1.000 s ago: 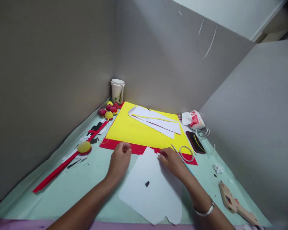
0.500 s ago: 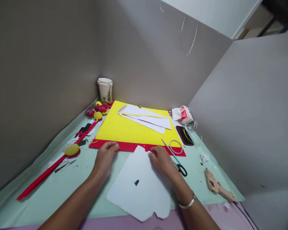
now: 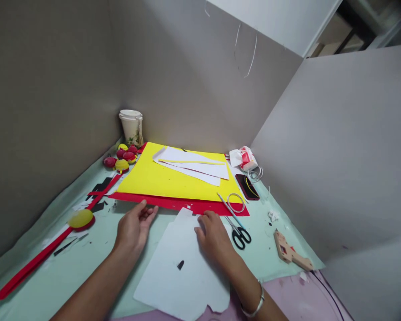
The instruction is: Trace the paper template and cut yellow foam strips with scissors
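A white cup (image 3: 131, 127), contents hidden, is noted beyond the fingers of the left hand (image 3: 132, 232). These are slightly parted at a red sheet's (image 3: 173, 203) front edge; whether it is gripped cannot be told. A white sheet (image 3: 183, 287) is partly covered by the right hand (image 3: 216, 238), its fingers curled, hold undetermined. Beyond them, rightward, a packet (image 3: 249, 159) is seen with tissue (image 3: 235, 158) protruding.

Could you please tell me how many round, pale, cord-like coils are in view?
2. One coil lies across the edge of the flat yellow sheet, onto the flat red sheet; the other coil is beside the red-and-white plastic packet. More could be hidden behind that packet.
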